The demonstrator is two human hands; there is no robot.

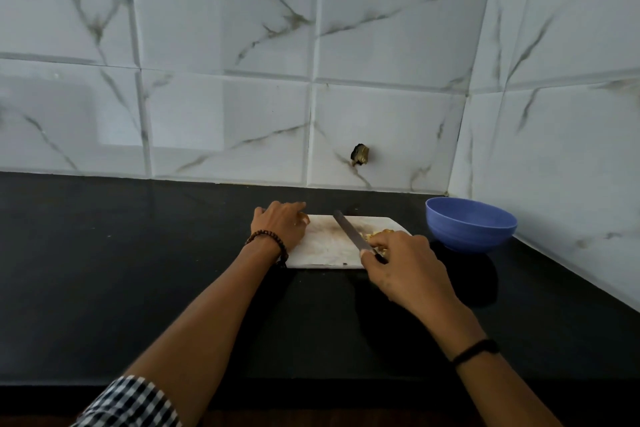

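Your right hand [405, 263] grips the handle of a kitchen knife [349, 232], fingers curled round it so that the handle itself is mostly hidden. The blade runs away from you and to the left, slanting across the white cutting board [322, 250], with its tip near the board's far edge. Whether the edge touches the board cannot be told from here.

Your left hand [280, 225] rests on the left end of the board, palm down and fingers relaxed, reaching towards the far left corner; it holds nothing. A brown beaded bracelet [268, 241] sits on that wrist, and a checked sleeve [128, 402] is rolled up near the elbow. A thin black band [476, 350] circles your right wrist.

A small heap of pale yellow chopped pieces [372, 236] lies on the right part of the board, just beyond your right knuckles and beside the blade. The board's middle shows brownish smears.

The board lies on a black countertop [138, 270], near the back wall. A blue bowl [471, 225] stands on the counter just to the right of the board, close to the corner, apart from both hands. What it holds cannot be seen.

White tiles [225, 114] with grey veining cover the walls, and a dark ragged hole [360, 154] breaks one tile above the board.
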